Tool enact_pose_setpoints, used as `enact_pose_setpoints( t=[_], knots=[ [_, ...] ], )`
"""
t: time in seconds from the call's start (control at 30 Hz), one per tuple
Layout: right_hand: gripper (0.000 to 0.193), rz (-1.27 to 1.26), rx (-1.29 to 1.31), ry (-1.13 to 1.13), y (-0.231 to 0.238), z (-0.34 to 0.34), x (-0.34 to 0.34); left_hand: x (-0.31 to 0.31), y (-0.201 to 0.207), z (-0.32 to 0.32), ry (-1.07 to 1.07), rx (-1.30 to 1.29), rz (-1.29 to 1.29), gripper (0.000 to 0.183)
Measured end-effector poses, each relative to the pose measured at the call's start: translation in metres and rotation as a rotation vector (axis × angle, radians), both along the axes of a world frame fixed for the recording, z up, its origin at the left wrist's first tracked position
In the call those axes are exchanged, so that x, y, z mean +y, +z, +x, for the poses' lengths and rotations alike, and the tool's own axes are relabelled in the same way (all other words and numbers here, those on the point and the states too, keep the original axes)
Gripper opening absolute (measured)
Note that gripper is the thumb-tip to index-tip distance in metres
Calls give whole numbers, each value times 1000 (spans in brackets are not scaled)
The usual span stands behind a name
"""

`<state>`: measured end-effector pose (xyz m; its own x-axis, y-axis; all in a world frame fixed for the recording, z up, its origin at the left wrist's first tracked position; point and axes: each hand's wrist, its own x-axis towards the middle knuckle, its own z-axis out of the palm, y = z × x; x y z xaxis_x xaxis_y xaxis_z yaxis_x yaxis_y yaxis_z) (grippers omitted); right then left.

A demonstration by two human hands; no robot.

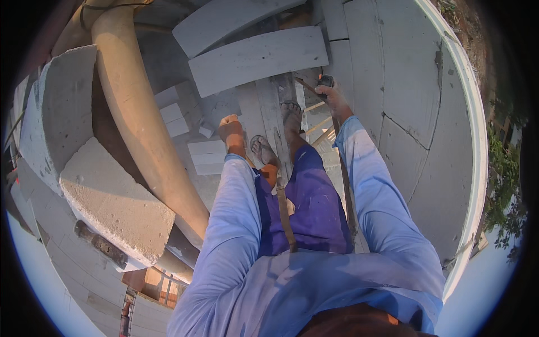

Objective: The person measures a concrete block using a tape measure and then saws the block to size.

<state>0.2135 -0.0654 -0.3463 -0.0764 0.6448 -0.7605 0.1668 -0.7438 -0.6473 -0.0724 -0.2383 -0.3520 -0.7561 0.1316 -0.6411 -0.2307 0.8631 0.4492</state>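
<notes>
My right hand [338, 104] reaches forward along the grey block wall on the right. Its fingers are closed round a compact black tape measure [325, 81] with a bit of orange on its far side. My left hand [231, 130] hangs in front of me, curled into a fist above the planks. Whatever that fist holds, if anything, is hidden. Just beyond the hands a long pale block [258, 60] lies crosswise, with another long block [224, 22] behind it.
A thick tan pole [132, 106] slants along the left, beside large rough blocks [115, 199]. Narrow planks [259, 109] lie under my sandalled feet, with gaps to the right. Smaller white blocks [206, 154] lie lower down. The grey wall [412, 95] curves along the right.
</notes>
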Motion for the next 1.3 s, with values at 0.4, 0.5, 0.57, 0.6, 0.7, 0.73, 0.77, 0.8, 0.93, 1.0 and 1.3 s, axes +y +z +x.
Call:
enact_pose_setpoints(
  t=[0.4,0.5,0.57,0.6,0.7,0.73,0.77,0.8,0.93,1.0,1.3],
  knots=[
    [70,259,-332,352,-205,27,109,37,-175,-186,-294,309,-250,77],
    [62,382,-327,394,-213,30,113,62,-186,-187,-220,140,-188,81],
    [52,460,-247,407,-215,26,117,61,-201,-187,-214,66,-108,81],
    [90,339,-297,371,-194,3,110,52,-206,-190,-243,79,-42,79],
    [93,279,-182,203,-212,19,114,56,-211,-189,-190,-27,86,76],
    [94,229,-74,128,-213,19,117,56,-212,-192,-140,-73,118,74],
    [94,241,-92,144,-215,18,119,53,-213,-191,-135,-152,193,74],
    [94,252,-108,161,-215,16,118,45,-214,-193,-127,-229,268,74],
    [64,311,-176,180,-219,9,114,44,-215,-200,-32,-312,238,74],
    [60,339,-254,292,-216,11,113,44,-214,-194,8,-252,164,79],
    [56,106,-539,634,-75,-21,116,-3,-87,-196,-197,-301,-208,88]
  ],
)
